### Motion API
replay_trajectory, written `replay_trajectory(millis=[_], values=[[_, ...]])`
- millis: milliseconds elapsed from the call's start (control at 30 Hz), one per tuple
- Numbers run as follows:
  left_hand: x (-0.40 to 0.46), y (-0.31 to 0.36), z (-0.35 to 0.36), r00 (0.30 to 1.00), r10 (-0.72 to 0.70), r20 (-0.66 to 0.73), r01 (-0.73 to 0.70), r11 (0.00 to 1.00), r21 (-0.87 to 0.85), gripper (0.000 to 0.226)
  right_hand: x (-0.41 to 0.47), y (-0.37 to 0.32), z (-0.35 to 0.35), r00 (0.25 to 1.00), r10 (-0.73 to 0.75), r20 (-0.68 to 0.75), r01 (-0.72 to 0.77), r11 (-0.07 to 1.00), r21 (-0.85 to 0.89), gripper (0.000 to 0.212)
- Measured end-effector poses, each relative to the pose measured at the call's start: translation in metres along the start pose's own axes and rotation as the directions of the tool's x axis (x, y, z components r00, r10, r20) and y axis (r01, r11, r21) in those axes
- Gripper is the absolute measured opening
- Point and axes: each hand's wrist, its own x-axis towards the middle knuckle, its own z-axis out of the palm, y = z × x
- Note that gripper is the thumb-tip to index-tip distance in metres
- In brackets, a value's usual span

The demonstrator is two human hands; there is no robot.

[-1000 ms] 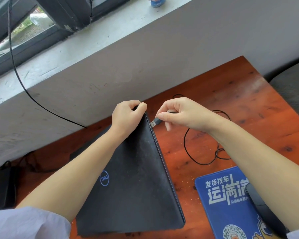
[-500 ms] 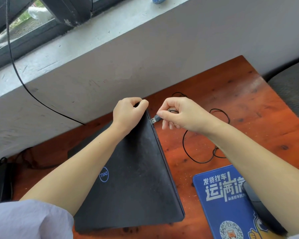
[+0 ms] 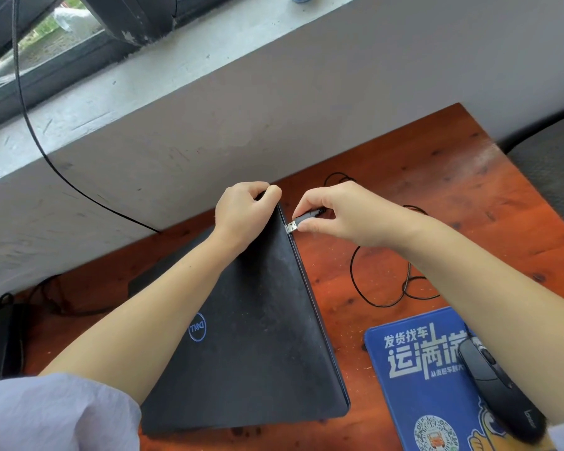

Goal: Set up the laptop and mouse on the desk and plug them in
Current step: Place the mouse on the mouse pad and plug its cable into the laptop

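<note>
A closed black laptop lies on the red-brown wooden desk. My left hand grips its far right corner. My right hand pinches the black USB plug of the mouse cable; the plug's metal tip touches the laptop's right edge near that corner. The thin black cable loops on the desk behind my right forearm. A black mouse rests on a blue mouse pad at the lower right, partly hidden by my arm.
A black power adapter with cords lies at the desk's far left. A grey wall and windowsill stand right behind the desk, with a black cable hanging down. The desk's right edge drops to grey floor.
My right hand has brought the USB plug closer to the laptop's right edge, until its tip meets it. My left hand keeps its hold on the corner.
</note>
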Motion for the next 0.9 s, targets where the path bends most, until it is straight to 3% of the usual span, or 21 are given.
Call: replay_trajectory(millis=[200, 433, 700, 900], values=[[0.001, -0.003, 0.003, 1.0, 0.006, 0.004, -0.006, 1.0, -0.007, 0.044, 0.005, -0.003, -0.002, 0.995, -0.103, 0.01, 0.103, 0.981, -0.162, 0.018], [0.001, -0.002, 0.006, 1.0, -0.017, 0.009, 0.017, 1.0, -0.002, 0.044, -0.005, 0.007, 0.001, 1.0, -0.024, -0.017, 0.025, 0.999, 0.03, 0.014], [0.0, -0.001, 0.002, 1.0, 0.0, -0.009, 0.0, 1.0, -0.01, 0.038, -0.004, 0.002, 0.008, 0.992, -0.087, -0.097, 0.083, 0.996, -0.042, 0.019], [-0.002, 0.003, 0.005, 1.0, -0.001, 0.011, 0.001, 1.0, -0.009, 0.038, -0.001, -0.002, -0.004, 0.996, -0.09, 0.0, 0.089, 0.985, -0.149, 0.019]])
